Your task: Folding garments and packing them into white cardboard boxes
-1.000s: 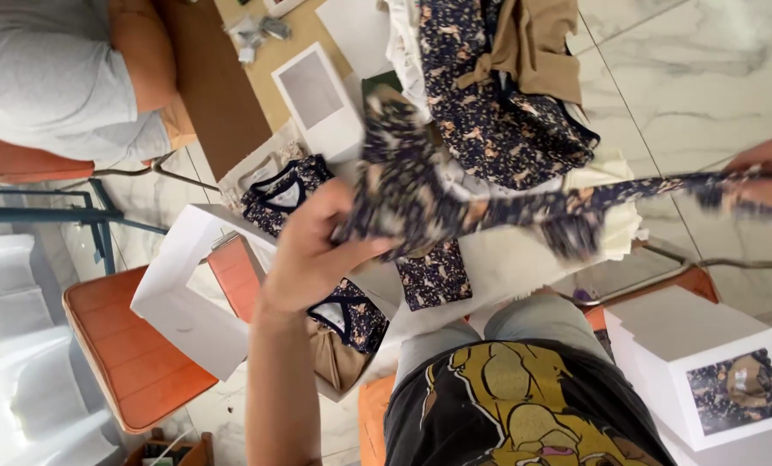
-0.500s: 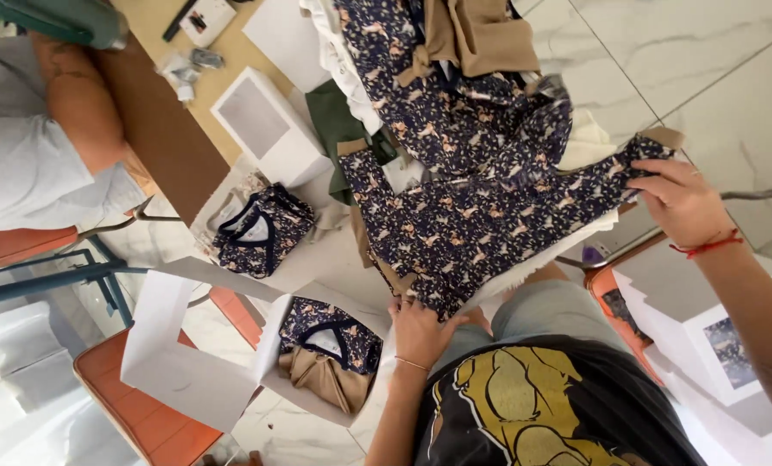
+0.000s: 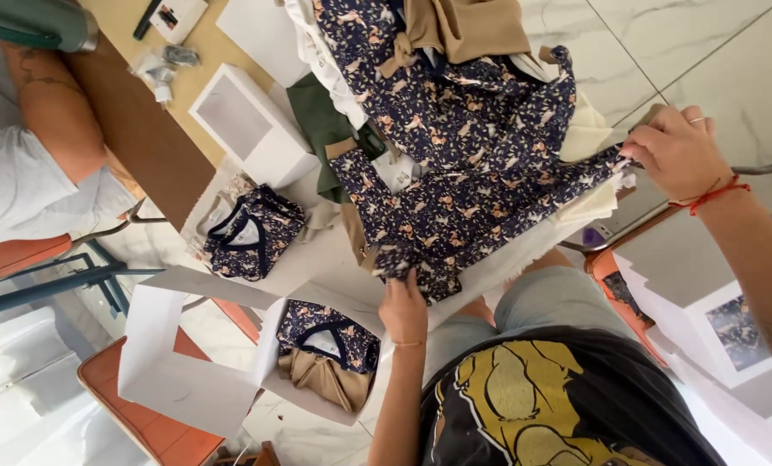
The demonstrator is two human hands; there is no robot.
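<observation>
A navy garment with a small animal print (image 3: 481, 207) lies spread flat over a pile of clothes. My left hand (image 3: 405, 308) pinches its near lower corner. My right hand (image 3: 677, 148), with a red string at the wrist, grips the opposite end at the right. Behind it lies another navy printed garment with a tan bow (image 3: 455, 34). An open white box (image 3: 312, 367) below my left hand holds a folded navy printed piece on tan fabric.
A second folded navy garment (image 3: 252, 231) rests in another open box to the left. A person in grey sits at the far left (image 3: 32, 173) beside a brown table (image 3: 135, 129). White boxes (image 3: 714, 319) stand at the right; orange chairs (image 3: 135, 406) lower left.
The garment went from being held stretched in the air to lying spread flat on the pile. My left hand dropped to its near corner; my right hand stays on the far end.
</observation>
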